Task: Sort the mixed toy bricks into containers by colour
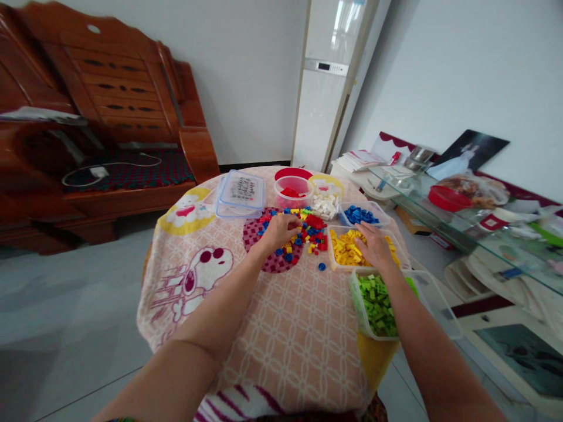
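A mixed pile of small red, blue and yellow bricks (308,230) lies in the middle of the cloth-covered table (281,328). My left hand (280,229) rests on the pile's left side with its fingers curled down onto the bricks; what they hold is hidden. My right hand (373,245) lies palm down in the clear tub of yellow bricks (343,249), fingers bent among them. Just below it stands a clear tub of green bricks (373,302). A single blue brick (321,266) lies apart on the cloth.
Behind the pile stand tubs of red bricks (293,191), white bricks (324,205) and blue bricks (361,214), plus stacked clear lids (241,193). A wooden bench (101,135) is at the left, a glass shelf (466,223) with clutter at the right, a tall white air conditioner (325,88) behind.
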Demonstrator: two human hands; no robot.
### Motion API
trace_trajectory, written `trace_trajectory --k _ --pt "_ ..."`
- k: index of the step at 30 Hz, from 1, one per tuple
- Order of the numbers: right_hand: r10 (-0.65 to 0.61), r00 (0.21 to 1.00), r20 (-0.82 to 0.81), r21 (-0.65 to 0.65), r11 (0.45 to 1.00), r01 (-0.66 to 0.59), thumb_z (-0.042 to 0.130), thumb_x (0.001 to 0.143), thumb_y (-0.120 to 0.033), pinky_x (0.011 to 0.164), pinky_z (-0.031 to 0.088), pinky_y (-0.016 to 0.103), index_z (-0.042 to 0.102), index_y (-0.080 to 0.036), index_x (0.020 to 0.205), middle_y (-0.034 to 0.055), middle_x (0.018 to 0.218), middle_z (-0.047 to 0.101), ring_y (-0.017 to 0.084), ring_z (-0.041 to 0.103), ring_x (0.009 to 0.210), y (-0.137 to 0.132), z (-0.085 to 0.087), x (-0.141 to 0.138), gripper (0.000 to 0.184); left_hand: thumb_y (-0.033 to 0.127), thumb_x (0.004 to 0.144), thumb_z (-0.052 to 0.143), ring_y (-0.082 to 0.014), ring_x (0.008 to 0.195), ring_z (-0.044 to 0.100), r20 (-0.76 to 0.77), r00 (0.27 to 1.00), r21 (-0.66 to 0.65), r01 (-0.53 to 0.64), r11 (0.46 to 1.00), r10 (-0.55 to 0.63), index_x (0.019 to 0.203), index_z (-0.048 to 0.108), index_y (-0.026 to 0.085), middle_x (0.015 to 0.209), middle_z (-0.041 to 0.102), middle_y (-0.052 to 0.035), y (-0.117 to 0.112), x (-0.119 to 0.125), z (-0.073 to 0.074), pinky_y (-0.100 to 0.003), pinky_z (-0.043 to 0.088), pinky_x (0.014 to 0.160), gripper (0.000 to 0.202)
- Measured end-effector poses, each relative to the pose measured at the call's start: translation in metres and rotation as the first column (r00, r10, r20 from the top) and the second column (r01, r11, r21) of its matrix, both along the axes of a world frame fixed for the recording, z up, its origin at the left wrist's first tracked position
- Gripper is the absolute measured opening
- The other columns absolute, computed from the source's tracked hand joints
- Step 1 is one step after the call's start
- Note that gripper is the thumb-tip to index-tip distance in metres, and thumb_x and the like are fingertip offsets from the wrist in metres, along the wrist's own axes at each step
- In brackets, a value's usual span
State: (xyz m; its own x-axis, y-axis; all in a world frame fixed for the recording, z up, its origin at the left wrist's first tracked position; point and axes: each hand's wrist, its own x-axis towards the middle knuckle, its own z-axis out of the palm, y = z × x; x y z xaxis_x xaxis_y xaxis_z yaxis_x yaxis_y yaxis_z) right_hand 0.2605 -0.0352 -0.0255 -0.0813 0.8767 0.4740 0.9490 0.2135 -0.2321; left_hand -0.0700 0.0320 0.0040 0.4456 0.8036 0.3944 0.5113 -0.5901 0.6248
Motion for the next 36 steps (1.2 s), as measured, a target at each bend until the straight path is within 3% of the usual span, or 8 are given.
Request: trace_trajectory --k 7,10,12,15,18,23,27,36 --pt "-0.017 1.0 0.01 -0.008 1.0 0.017 0.052 0.091 -0.025 0.116 0.041 0.055 0.065 -0.019 0.136 0.0134 0.141 0.063 0.032 0.054 0.134 -0.001 0.001 -0.002 0.047 0.013 0.082 0.064 -0.0137 0.076 0.069 0.275 0.935 -0.066 0.253 0.965 -0.226 0.103 0.076 0.013 0.095 0.076 -0.0077 -0.044 0.061 -0.01 -0.022 0.053 0.069 0.024" --pt "-0.01 1.0 0.011 -0.001 1.0 0.01 0.051 0.092 -0.025 0.116 0.042 0.055 0.064 -0.02 0.136 0.0129 0.142 0.062 0.032 0.054 0.135 -0.001 0.001 -0.002 0.047 0.008 0.084 0.059 -0.0149 0.088 0.073 0.317 0.878 -0.021 0.384 0.923 -0.358 0.117 0.073 0.015 0.109 0.075 -0.0101 -0.054 0.074 -0.016 -0.023 0.056 0.076 0.036" --pt "-0.004 1.0 0.011 0.005 1.0 0.004 0.051 0.092 -0.026 0.115 0.042 0.055 0.064 -0.02 0.136 0.0128 0.143 0.062 0.032 0.054 0.134 0.0 0.001 -0.002 0.047 0.006 0.085 0.056 -0.0151 0.091 0.073 0.308 0.87 0.008 0.403 0.915 -0.386 0.122 0.071 0.016 0.111 0.074 -0.0101 -0.055 0.074 -0.017 -0.024 0.057 0.078 0.041" --pt "0.0 1.0 0.011 -0.002 1.0 0.0 0.052 0.093 -0.027 0.116 0.042 0.055 0.064 -0.019 0.138 0.0133 0.144 0.061 0.033 0.054 0.135 0.001 0.0 0.0 0.047 0.007 0.085 0.058 -0.0163 0.092 0.072 0.224 0.934 0.045 0.274 0.961 -0.277 0.121 0.071 0.016 0.107 0.075 -0.0092 -0.045 0.063 -0.015 -0.026 0.057 0.083 0.039" --pt "-0.004 1.0 0.01 -0.021 1.0 0.004 0.053 0.093 -0.027 0.117 0.04 0.054 0.063 -0.02 0.139 0.0135 0.144 0.06 0.033 0.053 0.136 0.001 0.0 0.001 0.048 0.011 0.087 0.059 -0.0202 0.103 0.07 0.061 0.997 0.082 0.052 0.995 -0.057 0.114 0.075 0.017 0.11 0.076 -0.0088 -0.028 0.042 -0.009 -0.031 0.055 0.095 0.031" --pt "0.005 1.0 0.008 -0.016 1.0 -0.005 0.054 0.091 -0.023 0.117 0.041 0.053 0.063 -0.021 0.138 0.0124 0.143 0.061 0.032 0.054 0.135 0.001 0.001 0.0 0.048 0.014 0.09 0.056 -0.022 0.104 0.069 -0.269 0.93 0.096 -0.233 0.968 0.25 0.104 0.078 0.02 0.109 0.076 -0.0083 -0.005 0.006 -0.005 -0.031 0.054 0.094 0.026" --pt "-0.003 1.0 0.008 -0.01 1.0 0.003 0.055 0.089 -0.022 0.116 0.043 0.053 0.065 -0.018 0.136 0.0133 0.141 0.063 0.033 0.056 0.133 -0.001 0.002 -0.001 0.048 0.015 0.089 0.058 -0.0212 0.102 0.068 -0.435 0.873 0.073 -0.211 0.975 0.221 0.099 0.079 0.021 0.107 0.075 -0.0074 0.002 -0.005 -0.008 -0.029 0.052 0.09 0.024" --pt "0.001 1.0 0.014 -0.003 1.0 -0.001 0.054 0.088 -0.021 0.116 0.044 0.054 0.065 -0.02 0.136 0.012 0.14 0.064 0.032 0.056 0.132 0.0 0.003 -0.001 0.049 0.019 0.093 0.055 -0.0233 0.103 0.067 -0.439 0.877 0.062 -0.185 0.981 0.193 0.099 0.079 0.018 0.107 0.074 -0.0106 0.004 -0.004 -0.012 -0.03 0.05 0.087 0.024"
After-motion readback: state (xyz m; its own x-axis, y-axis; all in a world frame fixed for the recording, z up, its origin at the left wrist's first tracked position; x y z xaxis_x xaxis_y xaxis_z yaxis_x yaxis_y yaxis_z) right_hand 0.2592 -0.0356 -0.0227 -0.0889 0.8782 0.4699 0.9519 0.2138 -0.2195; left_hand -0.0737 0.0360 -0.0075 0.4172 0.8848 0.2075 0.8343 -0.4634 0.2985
